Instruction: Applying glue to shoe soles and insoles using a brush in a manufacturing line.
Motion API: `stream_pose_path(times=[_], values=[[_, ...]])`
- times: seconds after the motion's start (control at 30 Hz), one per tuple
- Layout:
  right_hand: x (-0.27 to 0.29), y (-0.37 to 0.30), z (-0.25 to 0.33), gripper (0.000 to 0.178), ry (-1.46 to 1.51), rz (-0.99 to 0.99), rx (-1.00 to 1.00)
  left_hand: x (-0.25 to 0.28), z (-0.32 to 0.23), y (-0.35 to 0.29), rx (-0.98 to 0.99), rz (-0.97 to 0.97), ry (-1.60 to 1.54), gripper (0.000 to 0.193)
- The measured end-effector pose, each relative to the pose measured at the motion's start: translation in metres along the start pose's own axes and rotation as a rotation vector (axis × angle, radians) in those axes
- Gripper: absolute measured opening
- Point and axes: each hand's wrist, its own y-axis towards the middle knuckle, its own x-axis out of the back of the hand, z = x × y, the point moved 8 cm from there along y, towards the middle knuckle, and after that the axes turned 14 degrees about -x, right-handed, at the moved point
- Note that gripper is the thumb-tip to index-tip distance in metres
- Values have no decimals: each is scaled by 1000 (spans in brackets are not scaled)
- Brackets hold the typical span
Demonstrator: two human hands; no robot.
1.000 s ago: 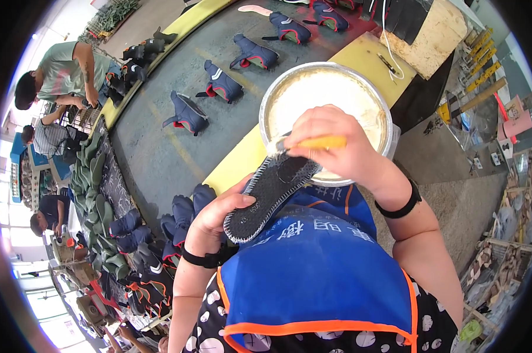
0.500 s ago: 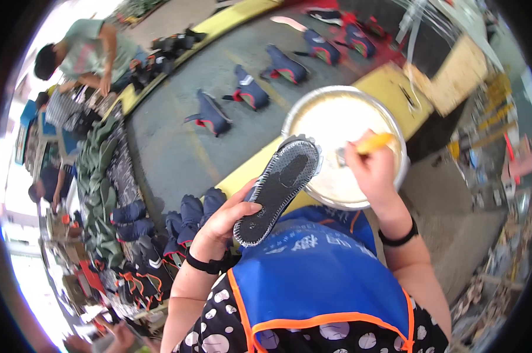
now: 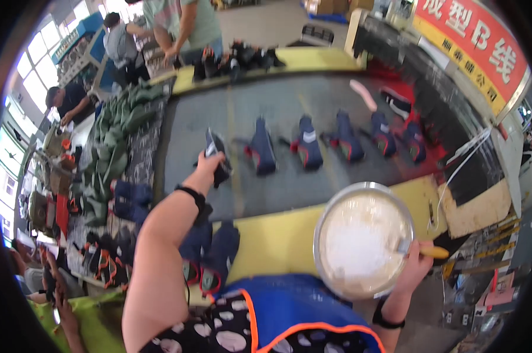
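Out over the grey belt, my left hand [image 3: 209, 163] reaches at arm's length, its fingers around a dark shoe upper [image 3: 222, 173] with a stitched edge. Part of the upper is hidden by the hand. At the right, my right hand [image 3: 415, 269] grips the yellow handle of a brush [image 3: 434, 252]. The brush's bristle end is over the rim side of a round metal bowl [image 3: 320, 262] of creamy white liquid. Right of my left hand, several navy shoe uppers with red trim, one of them a navy upper [image 3: 263, 150], are in a row on the belt.
A yellow ledge [image 3: 277, 235] borders the belt on my side. Two navy uppers [image 3: 220, 253] rest near my left arm. Green pieces [image 3: 116, 141] are heaped at the left. Co-workers stand beyond, one a person in pale green [image 3: 189, 26]. A red sign [image 3: 477, 44] is at upper right.
My left hand has carried the upper from in front of me, sole up, forward and left over the belt. The brush has moved to the bowl's right side. The view has tilted up.
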Motion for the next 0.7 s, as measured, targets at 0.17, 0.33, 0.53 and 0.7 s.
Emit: stream_pose_path(times=[0.17, 0.33, 0.53, 0.7], values=[[-14, 5, 1, 13, 87, 50, -11, 14, 79, 61, 48, 107, 822, 112], [-16, 0, 17, 14, 84, 34, -21, 8, 60, 61, -16, 193, 1105, 104], [-17, -13, 27, 14, 65, 81, 7, -11, -15, -111, -210, 1057, 1602, 85], [-15, -21, 24, 14, 166, 97, -19, 37, -12, -267, -83, 1428, 1799, 99]])
